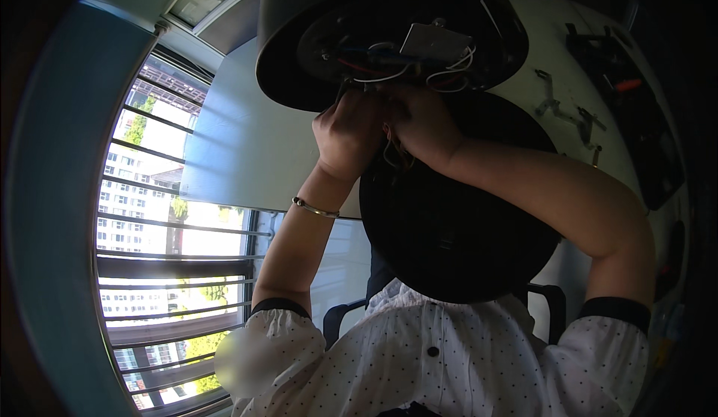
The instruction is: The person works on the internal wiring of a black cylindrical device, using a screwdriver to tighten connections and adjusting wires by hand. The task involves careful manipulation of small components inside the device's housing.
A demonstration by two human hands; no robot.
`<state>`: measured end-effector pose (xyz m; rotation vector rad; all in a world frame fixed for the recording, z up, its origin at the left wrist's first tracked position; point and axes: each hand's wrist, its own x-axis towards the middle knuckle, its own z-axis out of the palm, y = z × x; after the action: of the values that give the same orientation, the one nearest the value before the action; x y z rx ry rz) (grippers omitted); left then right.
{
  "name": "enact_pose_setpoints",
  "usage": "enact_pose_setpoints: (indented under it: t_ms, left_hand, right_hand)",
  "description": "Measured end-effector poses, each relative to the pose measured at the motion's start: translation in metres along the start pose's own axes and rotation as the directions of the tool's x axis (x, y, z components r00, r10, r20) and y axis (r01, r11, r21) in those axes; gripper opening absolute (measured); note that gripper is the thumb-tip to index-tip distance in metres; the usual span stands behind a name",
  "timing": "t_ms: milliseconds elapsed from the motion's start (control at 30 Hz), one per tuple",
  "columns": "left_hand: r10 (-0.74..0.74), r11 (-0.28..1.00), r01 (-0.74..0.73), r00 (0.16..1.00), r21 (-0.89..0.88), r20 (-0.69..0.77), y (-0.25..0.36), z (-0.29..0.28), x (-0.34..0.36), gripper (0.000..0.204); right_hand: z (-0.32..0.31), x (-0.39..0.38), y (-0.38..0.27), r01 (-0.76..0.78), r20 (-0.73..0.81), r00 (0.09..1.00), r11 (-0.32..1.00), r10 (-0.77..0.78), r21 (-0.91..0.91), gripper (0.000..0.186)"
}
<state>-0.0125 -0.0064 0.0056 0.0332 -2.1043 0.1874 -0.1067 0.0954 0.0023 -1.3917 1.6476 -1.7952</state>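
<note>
A large dark drum-shaped housing (277, 50) is at the top, its open underside toward me. Inside are a silver box-like part (437, 41) and white wires (385, 79), along with red and blue ones. Just below its near rim my left hand (348, 134) and my right hand (428, 124) meet, fingers closed in a pinch. Thin coloured wires (390, 151) come out below the fingers, so both hands appear to grip wires; the fingertips are partly hidden in shadow. Under my hands a round black disc (456, 222) lies between the housing and my body.
The pale table (254, 140) extends behind and to both sides. On its right lie metal brackets (553, 103) and a long black tray-like piece (636, 118) with an orange-red item (628, 86). A barred window (176, 230) is on the left. Black chair arms (553, 308) flank me.
</note>
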Motion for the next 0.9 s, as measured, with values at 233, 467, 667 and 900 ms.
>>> enact_pose_setpoints:
  t_ms: [233,467,667,900]
  left_hand:
    - [-0.032,0.999,0.031,0.999,0.020,0.028,0.000,-0.002,-0.001,0.013]
    - [-0.236,0.970,0.237,0.972,-0.060,0.018,0.003,0.000,-0.004,0.008]
    - [-0.094,0.990,0.085,0.992,0.112,0.081,0.004,-0.010,0.001,0.010]
    - [-0.133,0.991,0.133,0.991,0.011,0.009,-0.001,-0.008,-0.002,0.010]
  right_hand:
    - [-0.004,0.000,-0.005,-0.122,0.071,0.990,0.991,0.119,0.047,0.023]
    - [-0.002,0.002,-0.001,-0.077,0.052,0.996,0.994,0.073,0.076,0.021]
    - [-0.003,0.000,-0.007,-0.118,0.080,0.990,0.992,0.114,0.041,0.025]
    - [-0.003,0.002,-0.003,-0.111,0.093,0.990,0.992,0.106,0.052,0.028]
